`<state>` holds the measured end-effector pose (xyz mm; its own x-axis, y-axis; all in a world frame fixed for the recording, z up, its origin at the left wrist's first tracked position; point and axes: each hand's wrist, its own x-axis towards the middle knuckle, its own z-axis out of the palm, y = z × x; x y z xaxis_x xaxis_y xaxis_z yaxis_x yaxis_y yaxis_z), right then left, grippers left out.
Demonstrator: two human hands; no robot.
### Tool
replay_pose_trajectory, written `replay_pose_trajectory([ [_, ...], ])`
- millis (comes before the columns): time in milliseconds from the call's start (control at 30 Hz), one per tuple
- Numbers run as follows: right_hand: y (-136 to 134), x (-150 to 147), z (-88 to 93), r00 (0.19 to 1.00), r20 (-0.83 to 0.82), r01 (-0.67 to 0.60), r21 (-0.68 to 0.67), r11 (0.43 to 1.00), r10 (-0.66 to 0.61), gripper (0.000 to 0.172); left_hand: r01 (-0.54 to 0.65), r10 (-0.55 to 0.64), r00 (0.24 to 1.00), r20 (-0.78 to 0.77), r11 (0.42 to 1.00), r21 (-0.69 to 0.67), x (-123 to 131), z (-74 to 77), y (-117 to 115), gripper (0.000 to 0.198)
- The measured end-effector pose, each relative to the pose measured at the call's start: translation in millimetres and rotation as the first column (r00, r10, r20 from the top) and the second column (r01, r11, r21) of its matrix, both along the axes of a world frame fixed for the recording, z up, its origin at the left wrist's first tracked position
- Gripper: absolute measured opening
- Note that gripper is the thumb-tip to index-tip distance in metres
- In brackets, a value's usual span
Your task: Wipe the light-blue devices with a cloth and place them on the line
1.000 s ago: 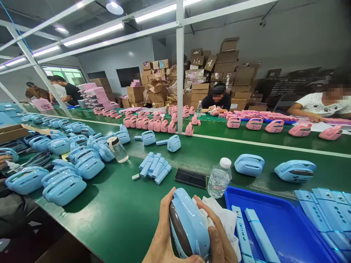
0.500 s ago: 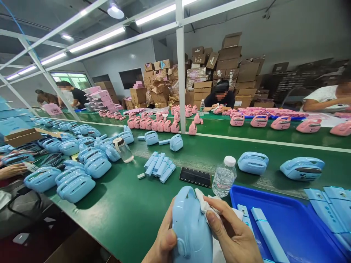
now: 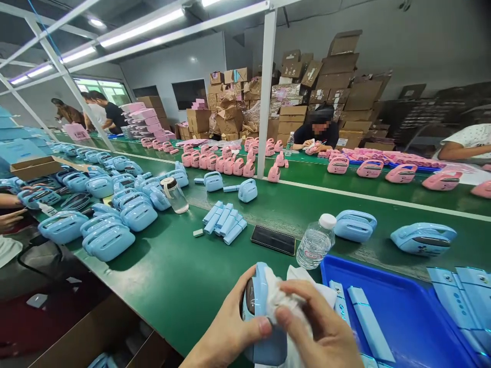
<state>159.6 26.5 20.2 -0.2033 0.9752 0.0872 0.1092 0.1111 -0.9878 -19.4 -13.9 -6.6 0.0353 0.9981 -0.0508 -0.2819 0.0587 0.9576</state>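
My left hand (image 3: 233, 322) is closed around a glossy light-blue plastic device with a loop handle (image 3: 271, 345). A dark window on its left side shows beside my fingers. Pinched in my right hand (image 3: 318, 322) is a crumpled white cloth (image 3: 274, 291), pressed against the top of the device. Part of the device's right side is hidden behind the cloth and my right hand. A white sheet (image 3: 307, 276) lies just behind my right hand. To the right, a blue tray (image 3: 406, 306) holds several long light-blue panels (image 3: 371, 322).
A water bottle (image 3: 316, 241) and a black phone (image 3: 273, 239) stand between me and the belt. Blue strips (image 3: 224, 222) lie left of them. Many blue devices (image 3: 109, 243) crowd the left, near a co-worker's hand (image 3: 10, 220). Pink devices (image 3: 337, 165) line the far side.
The blue device has turned in my left hand, so its dark window now shows at the left. My right hand has moved the cloth left, over its top.
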Motion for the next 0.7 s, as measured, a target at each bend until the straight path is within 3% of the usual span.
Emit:
replay_pose_trajectory([
  [67,-3.0,-3.5,3.6,0.992,0.067,-0.106,-0.009,0.994,0.106,0.033,0.005,-0.006,1.0,-0.026,0.999,-0.043,0.6,-7.3,-2.5,0.109],
  [200,6.5,-6.1,5.5,0.972,0.127,-0.192,-0.034,0.981,0.195,0.029,0.03,-0.032,0.999,-0.039,0.997,-0.066,2.9,-16.2,-7.7,0.119],
  [400,13.5,1.1,5.1,0.97,0.007,-0.24,-0.164,0.957,0.245,0.04,0.034,-0.037,0.998,-0.048,0.998,-0.052,6.0,-13.1,-6.0,0.115],
  [700,8.9,-8.4,10.0,0.988,0.019,-0.148,-0.173,0.974,0.154,0.039,-0.04,0.036,0.998,-0.045,0.996,-0.082,7.7,-14.6,-4.2,0.113],
])
